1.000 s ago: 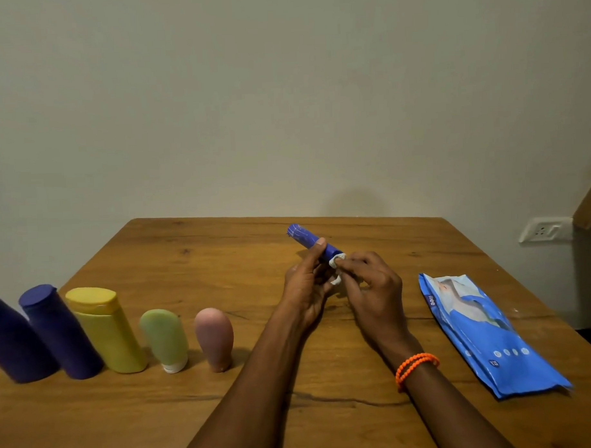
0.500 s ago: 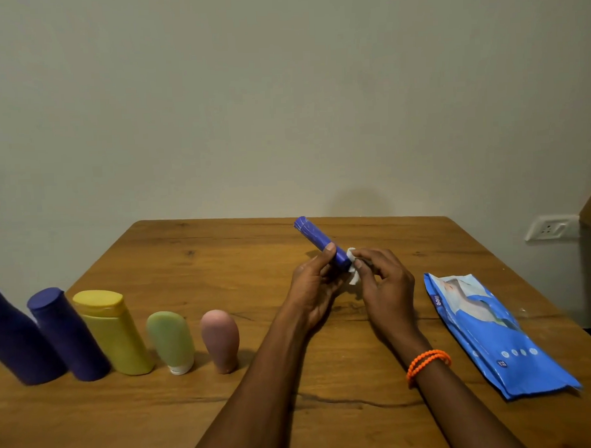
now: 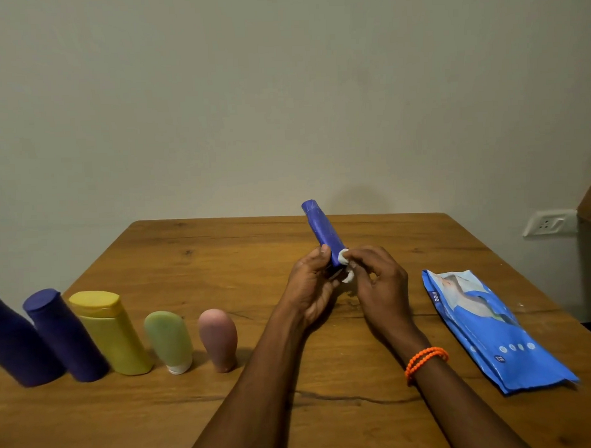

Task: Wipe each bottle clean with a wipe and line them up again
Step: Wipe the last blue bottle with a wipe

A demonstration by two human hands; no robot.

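While we hold the small blue tube (image 3: 323,234) up over the table (image 3: 221,260), our left hand (image 3: 311,290) grips its low end and our right hand (image 3: 378,281) pinches the white wipe (image 3: 344,255) against it. It looks light and a bit slippery, so we hold it near the bottom. The blue wipe pack (image 3: 492,331) says "mee".

The only legible lettering is "mee", printed in white along the near left edge of the blue wipes pack (image 3: 492,331) lying on the tabletop (image 3: 221,260) to the right of the right hand's grip. Small white marks lower on the pack are too tiny to read.
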